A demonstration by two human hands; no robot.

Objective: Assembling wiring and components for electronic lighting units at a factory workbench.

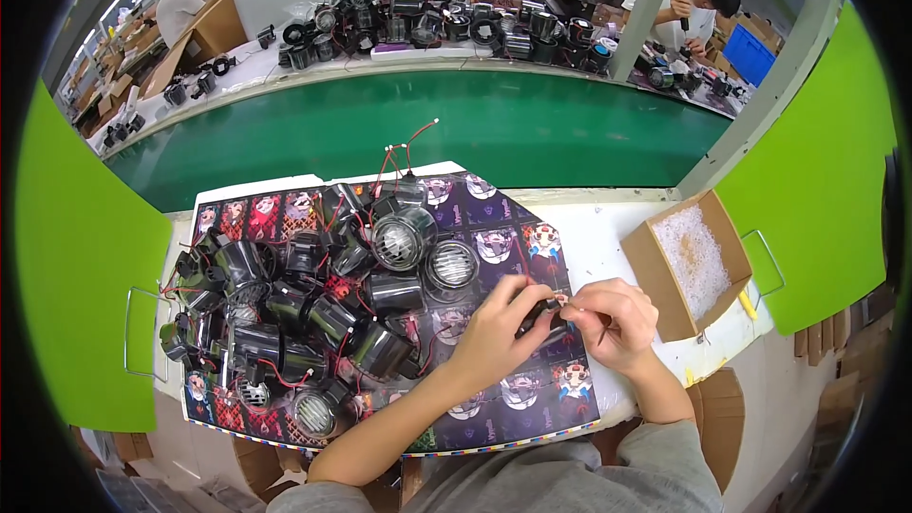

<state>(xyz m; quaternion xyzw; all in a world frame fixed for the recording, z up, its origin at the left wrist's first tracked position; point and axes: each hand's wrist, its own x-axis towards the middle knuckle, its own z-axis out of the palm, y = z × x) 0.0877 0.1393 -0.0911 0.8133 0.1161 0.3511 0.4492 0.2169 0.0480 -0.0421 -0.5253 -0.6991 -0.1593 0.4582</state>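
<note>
My left hand [497,326] is closed around a small black part [538,313] just above the printed mat [532,399]. My right hand [613,321] meets it from the right, fingertips pinching the same part where a thin red wire comes out. Both hands hover over the mat's right half. To their left lies a heap of black cylindrical fan housings with red and black wires [313,304]. Two of them, with round grilles [451,264], lie nearest my left hand.
An open cardboard box of small white pieces [692,261] sits right of my hands. Beyond the mat runs a green conveyor belt [456,128], with more black housings [446,24] on the far bench. Two other people work at the far left and far right. Green panels flank the bench.
</note>
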